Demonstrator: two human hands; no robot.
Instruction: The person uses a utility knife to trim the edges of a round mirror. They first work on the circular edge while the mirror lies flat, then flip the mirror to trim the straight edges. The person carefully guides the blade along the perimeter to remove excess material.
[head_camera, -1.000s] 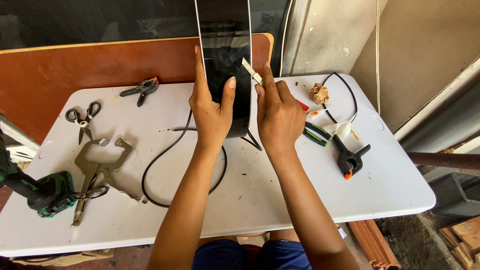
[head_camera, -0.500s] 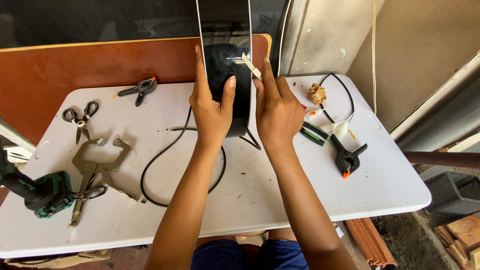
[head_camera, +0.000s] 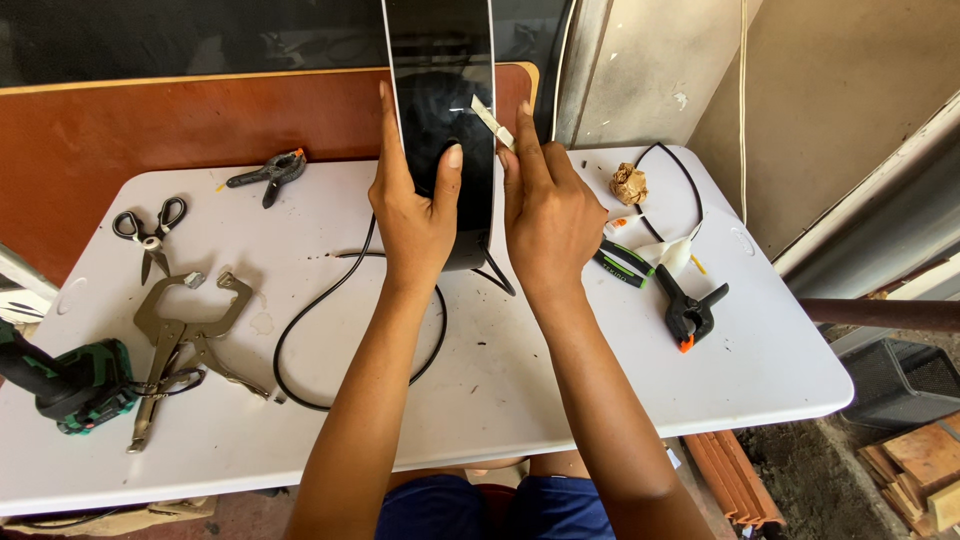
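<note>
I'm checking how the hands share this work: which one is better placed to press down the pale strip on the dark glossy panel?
Probably the right hand: its fingertips sit beside the pale strip on the dark panel. The left hand grips the panel's left edge, thumb on its face, steadying it upright.

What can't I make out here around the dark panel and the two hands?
Head view:
- Dark glossy panel: top cut off by the frame edge; base hidden behind left hand.
- Small pale strip at right hand: too small to identify.
- Green drill: cut off at the left edge.
</note>
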